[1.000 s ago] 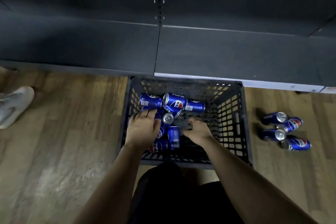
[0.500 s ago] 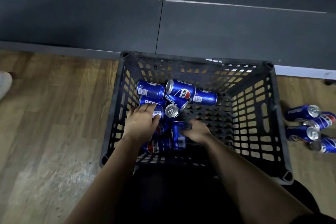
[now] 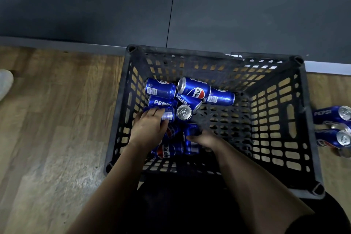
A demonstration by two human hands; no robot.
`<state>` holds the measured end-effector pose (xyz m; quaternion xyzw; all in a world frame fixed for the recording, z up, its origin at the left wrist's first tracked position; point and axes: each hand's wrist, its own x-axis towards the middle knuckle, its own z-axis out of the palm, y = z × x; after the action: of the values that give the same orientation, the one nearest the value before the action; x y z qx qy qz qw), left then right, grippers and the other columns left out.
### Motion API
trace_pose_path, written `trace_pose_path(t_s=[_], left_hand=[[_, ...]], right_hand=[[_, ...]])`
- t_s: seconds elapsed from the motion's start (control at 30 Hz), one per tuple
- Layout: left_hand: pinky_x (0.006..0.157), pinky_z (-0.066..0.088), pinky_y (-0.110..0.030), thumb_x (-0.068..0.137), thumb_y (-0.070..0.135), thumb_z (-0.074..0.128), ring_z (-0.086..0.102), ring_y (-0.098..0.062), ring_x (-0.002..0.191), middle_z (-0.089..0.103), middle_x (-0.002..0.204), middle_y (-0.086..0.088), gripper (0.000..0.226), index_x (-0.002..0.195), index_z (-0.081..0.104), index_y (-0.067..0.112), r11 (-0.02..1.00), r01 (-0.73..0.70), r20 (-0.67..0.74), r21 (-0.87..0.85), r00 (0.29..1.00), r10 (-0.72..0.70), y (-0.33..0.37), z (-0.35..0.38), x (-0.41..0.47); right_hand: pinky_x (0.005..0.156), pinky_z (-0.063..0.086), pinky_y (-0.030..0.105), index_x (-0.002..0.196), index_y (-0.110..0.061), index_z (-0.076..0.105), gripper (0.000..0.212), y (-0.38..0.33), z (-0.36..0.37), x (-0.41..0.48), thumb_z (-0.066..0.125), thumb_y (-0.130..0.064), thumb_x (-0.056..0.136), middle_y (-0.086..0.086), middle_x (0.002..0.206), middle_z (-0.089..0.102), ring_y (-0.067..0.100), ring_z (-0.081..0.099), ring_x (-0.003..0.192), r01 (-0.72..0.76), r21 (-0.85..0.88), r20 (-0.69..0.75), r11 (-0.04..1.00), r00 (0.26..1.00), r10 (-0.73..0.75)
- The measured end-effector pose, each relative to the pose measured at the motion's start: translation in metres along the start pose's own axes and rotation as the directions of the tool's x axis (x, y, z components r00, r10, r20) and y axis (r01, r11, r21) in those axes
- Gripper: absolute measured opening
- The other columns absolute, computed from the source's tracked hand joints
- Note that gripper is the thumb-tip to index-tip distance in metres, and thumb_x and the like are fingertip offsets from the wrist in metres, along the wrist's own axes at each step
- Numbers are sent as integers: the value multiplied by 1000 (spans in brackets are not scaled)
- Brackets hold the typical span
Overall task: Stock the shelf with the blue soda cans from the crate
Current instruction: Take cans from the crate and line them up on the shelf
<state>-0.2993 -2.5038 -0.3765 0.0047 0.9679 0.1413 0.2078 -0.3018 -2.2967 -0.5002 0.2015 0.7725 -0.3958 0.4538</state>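
Observation:
A black plastic crate (image 3: 209,54) stands on the wooden floor against the dark grey shelf (image 3: 95,11). Several blue soda cans (image 3: 194,89) lie piled in its left half. My left hand (image 3: 150,128) reaches down into the pile, its fingers curled over a lying can (image 3: 168,115). My right hand (image 3: 206,138) is lower in the crate, with its fingers wrapped round another blue can (image 3: 191,129) that lies lengthwise. More cans lie partly hidden under both hands.
A few more blue cans (image 3: 331,116) lie on the floor just right of the crate. A pale shoe (image 3: 4,83) shows at the left edge. The right half of the crate floor holds no cans. Wooden floor (image 3: 57,119) stretches to the left.
The view has come much closer over the crate. My right hand has moved left onto a can and closed round it. My left hand stays on the same can.

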Motion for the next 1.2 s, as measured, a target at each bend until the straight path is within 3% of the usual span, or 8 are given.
trace_pose_path(t_s=[0.1,0.33,0.5,0.6,0.7,0.77,0.9,1.2], left_hand=[[114,18,-39,101,39,36,35,-20,136,41,148,0,48,145,35,21,1000,2,-21,11,1000,-1,1,0,3],[113,21,-38,100,39,37,36,-20,135,41,147,-1,49,145,35,21,1000,-1,-25,9,1000,1,2,5,7],[115,21,-39,100,37,40,38,-20,134,42,146,-2,48,144,37,19,1000,-22,-23,-5,999,22,0,11,7],[115,23,-40,100,37,40,37,-21,134,41,147,-3,49,145,36,19,1000,-5,-18,-16,1000,4,-1,12,7],[115,23,-39,100,38,40,37,-22,134,40,147,-2,50,145,35,19,1000,12,-15,-9,1000,-12,-2,12,8],[115,23,-39,100,38,39,36,-21,135,39,148,-2,50,146,34,20,1000,16,0,-8,1000,-16,-2,12,9],[116,22,-39,99,38,40,35,-20,136,38,149,-1,50,146,33,21,1000,14,11,-3,1000,-14,-1,12,8],[114,16,-35,99,38,39,32,-17,138,35,151,1,51,147,31,22,1000,-16,8,23,1000,16,13,-17,0]], right_hand=[[91,52,37,102,-16,67,31,2,3,5,80,-28,77,8,108,71,23,67,98,1,58,44,998,999,-4],[86,48,29,123,-7,56,67,3,13,19,81,-42,71,11,118,64,22,63,100,-11,-223,12,975,1000,14],[84,50,26,127,-6,52,83,1,11,18,88,-39,60,11,122,61,26,62,109,-100,-199,-93,975,992,83],[73,60,38,118,-5,54,74,-3,0,13,87,-19,54,12,104,65,28,68,91,-129,-26,-104,991,987,126],[76,58,36,107,-4,58,43,-2,-7,7,74,-17,69,11,94,63,25,66,86,-117,-18,-134,993,985,113],[83,54,31,120,-9,55,65,1,-7,6,77,-32,64,10,112,62,22,62,95,-101,-40,-118,994,988,96],[97,42,29,147,-1,17,112,3,-4,6,86,-37,67,16,140,47,30,49,126,-124,-160,-113,979,988,107],[87,45,29,137,-4,31,90,-12,-30,-32,83,-37,71,14,132,54,31,55,118,-112,-156,-167,981,982,86]])
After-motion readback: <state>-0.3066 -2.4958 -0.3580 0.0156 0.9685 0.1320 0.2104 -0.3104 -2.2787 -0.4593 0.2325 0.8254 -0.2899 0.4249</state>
